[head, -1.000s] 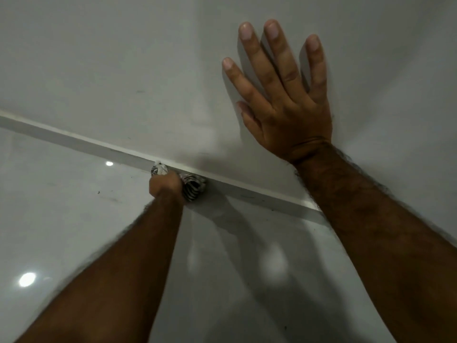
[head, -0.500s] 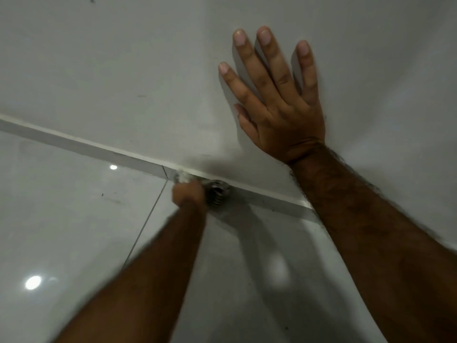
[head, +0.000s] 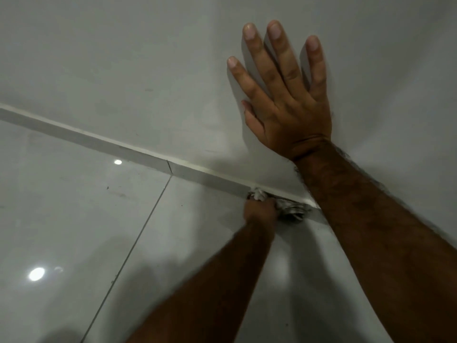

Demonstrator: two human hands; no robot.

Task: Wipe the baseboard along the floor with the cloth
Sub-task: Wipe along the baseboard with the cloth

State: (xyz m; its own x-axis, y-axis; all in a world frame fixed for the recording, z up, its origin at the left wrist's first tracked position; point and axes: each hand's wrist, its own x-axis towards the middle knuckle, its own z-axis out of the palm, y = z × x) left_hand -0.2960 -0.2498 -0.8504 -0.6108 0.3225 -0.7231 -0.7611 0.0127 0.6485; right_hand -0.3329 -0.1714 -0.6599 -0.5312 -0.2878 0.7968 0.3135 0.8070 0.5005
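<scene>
A grey baseboard (head: 103, 142) runs diagonally from the left edge down to the right, where wall meets floor. My left hand (head: 259, 211) is shut on a bunched black-and-white patterned cloth (head: 289, 210) and presses it against the baseboard. The cloth sticks out on both sides of the fist. My right hand (head: 284, 100) lies flat on the white wall above, fingers spread, holding nothing. My right forearm crosses the baseboard just right of the cloth and hides the strip beyond it.
Glossy pale floor tiles (head: 74, 219) fill the lower left, with a grout line (head: 138, 241) running toward the baseboard and bright light reflections. A joint in the baseboard (head: 169, 167) sits left of the cloth. The white wall (head: 123, 58) is bare.
My left hand has slid the cloth to the right along the baseboard, past the joint. My right hand has stayed flat on the wall.
</scene>
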